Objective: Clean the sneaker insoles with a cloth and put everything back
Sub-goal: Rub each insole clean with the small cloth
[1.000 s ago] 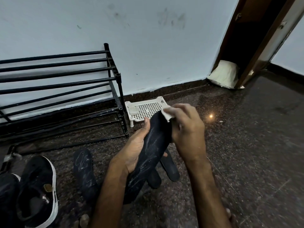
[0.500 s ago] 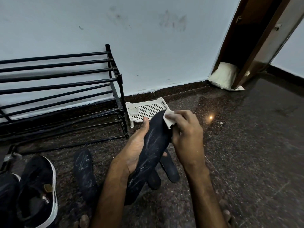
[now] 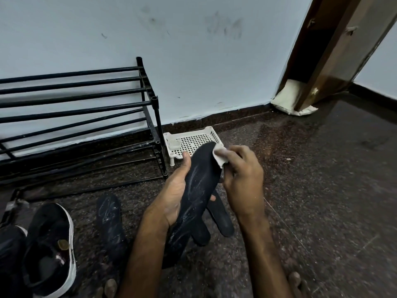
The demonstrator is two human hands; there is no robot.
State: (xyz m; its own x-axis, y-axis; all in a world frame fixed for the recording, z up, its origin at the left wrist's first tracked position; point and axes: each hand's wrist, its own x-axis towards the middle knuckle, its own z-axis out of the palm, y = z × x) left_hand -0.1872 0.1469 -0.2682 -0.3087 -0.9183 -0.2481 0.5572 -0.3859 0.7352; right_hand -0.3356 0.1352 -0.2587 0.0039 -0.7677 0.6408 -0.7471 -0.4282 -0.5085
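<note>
My left hand (image 3: 175, 194) grips a black insole (image 3: 196, 190) streaked with white marks, holding it tilted above the floor with its toe end up. My right hand (image 3: 242, 175) pinches a small white cloth (image 3: 220, 157) against the insole's upper right edge. A second marked insole (image 3: 110, 220) lies flat on the floor to the left. Two more dark insoles (image 3: 221, 218) lie on the floor beneath the held one, partly hidden by it. A black sneaker with a white sole (image 3: 51, 248) sits at the lower left.
A black metal shoe rack (image 3: 75, 117) stands against the wall on the left. A white perforated plastic tray (image 3: 193, 140) sits on the dark granite floor beside it. A cream cushion (image 3: 290, 100) lies by the wooden door frame (image 3: 318, 67). My toes (image 3: 110, 287) show at the bottom.
My right hand with the cloth has slid a little down and back along the insole's top edge. The left hand keeps the same grip.
</note>
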